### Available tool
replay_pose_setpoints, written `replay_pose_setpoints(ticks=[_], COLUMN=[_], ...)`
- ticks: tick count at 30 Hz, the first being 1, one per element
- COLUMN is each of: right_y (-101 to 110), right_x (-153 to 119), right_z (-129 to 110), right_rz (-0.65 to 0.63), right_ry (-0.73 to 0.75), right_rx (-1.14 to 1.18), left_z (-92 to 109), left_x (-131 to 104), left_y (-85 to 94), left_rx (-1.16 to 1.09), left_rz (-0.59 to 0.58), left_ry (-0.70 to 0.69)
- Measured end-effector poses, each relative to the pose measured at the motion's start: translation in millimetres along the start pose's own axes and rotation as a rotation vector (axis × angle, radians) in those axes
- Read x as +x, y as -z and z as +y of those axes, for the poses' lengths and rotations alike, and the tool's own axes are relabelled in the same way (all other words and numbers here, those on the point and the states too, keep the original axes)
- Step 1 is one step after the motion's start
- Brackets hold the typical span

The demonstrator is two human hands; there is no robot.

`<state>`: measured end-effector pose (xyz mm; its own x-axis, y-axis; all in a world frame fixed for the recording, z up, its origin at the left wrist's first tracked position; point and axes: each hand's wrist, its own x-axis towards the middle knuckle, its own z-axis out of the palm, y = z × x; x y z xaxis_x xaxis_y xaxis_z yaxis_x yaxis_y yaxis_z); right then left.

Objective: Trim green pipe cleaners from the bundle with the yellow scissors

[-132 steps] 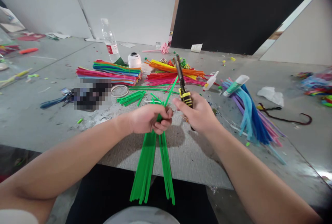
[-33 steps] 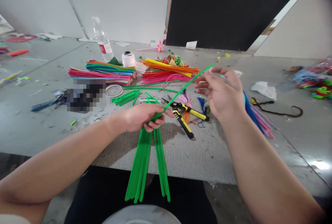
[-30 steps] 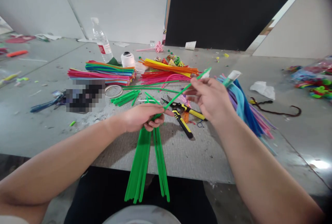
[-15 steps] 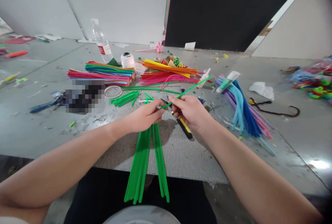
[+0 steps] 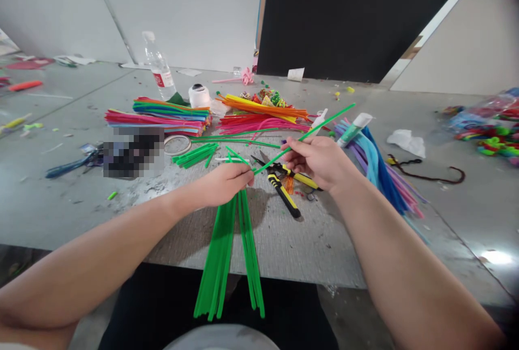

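One green pipe cleaner point(image 5: 324, 127) slants up to the right between my hands. My left hand point(image 5: 227, 183) pinches its lower end. Farther up, my right hand point(image 5: 314, 160) holds it between thumb and fingers. Pliers with black and yellow handles point(image 5: 284, 196) lie on the table just below my right hand, jaws apart. Under my left hand, a bunch of long green pipe cleaners point(image 5: 219, 253) spreads over the table's front edge. Short cut green pieces point(image 5: 195, 155) are piled beyond my left wrist.
Bundles of coloured pipe cleaners point(image 5: 162, 120) lie at the back, with blue and purple ones point(image 5: 379, 163) at the right. A water bottle point(image 5: 159, 69), a tape ring point(image 5: 177, 145), a glue stick point(image 5: 354, 129) and a crumpled tissue point(image 5: 406, 143) stand or lie around the grey table point(image 5: 308, 247).
My right hand has moved right and slightly up along with the green pipe cleaner, drawing away from my left hand. More of the pliers shows now. My left hand stays nearly in place.
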<state>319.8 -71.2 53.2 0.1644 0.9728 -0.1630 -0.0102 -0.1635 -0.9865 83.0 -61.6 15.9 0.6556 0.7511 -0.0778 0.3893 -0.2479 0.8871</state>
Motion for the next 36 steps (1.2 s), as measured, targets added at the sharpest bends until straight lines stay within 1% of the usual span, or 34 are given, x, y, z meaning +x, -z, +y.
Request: replay_pose_setpoints(ticks=[4, 7, 10, 12, 13, 15, 17, 19, 23, 28, 31, 36], right_y=[6.5, 19.3, 31.5, 32.5, 30.1, 20.0, 5.7, -8.9, -28.6, -34.6, -34.5, -34.5], right_x=[-0.6, 3.8, 10.6, 13.0, 13.0, 10.7, 6.1, 0.5, -9.7, -17.4, -18.5, -18.5], right_z=[-6.7, -12.2, -16.2, -16.1, -14.8, -9.3, -0.5, 9.8, 25.8, 31.7, 32.8, 33.1], right_rz=[0.078, 0.162, 0.264, 0.287, 0.267, 0.174, 0.055, -0.03, -0.132, -0.215, -0.277, -0.28], right_ry=[0.062, 0.116, 0.147, 0.16, 0.161, 0.152, 0.133, 0.121, 0.122, 0.164, 0.195, 0.175], right_rx=[0.01, 0.015, 0.014, 0.029, 0.037, 0.041, 0.023, 0.006, -0.053, -0.105, -0.149, -0.168], left_z=[1.3, 0.9, 0.3, 0.7, 1.4, 3.4, 5.7, 7.2, 10.5, 19.3, 20.1, 13.4], left_x=[-0.8, -1.5, -1.9, -1.7, -1.5, -1.4, -1.6, -2.2, -3.8, -6.2, -7.1, -6.0], left_y=[1.7, 2.9, 2.7, 1.8, 1.1, -0.3, -1.6, -2.9, -5.4, -7.8, -8.4, -8.5], left_rx=[0.055, 0.087, 0.05, -0.008, -0.041, -0.109, -0.158, -0.199, -0.294, -0.42, -0.467, -0.526], left_rz=[-0.001, -0.017, -0.025, -0.026, -0.028, -0.045, -0.075, -0.089, -0.036, 0.011, 0.021, -0.036], left_ry=[-0.018, -0.006, 0.014, 0.022, 0.025, 0.037, 0.06, 0.085, 0.136, 0.192, 0.189, 0.169])
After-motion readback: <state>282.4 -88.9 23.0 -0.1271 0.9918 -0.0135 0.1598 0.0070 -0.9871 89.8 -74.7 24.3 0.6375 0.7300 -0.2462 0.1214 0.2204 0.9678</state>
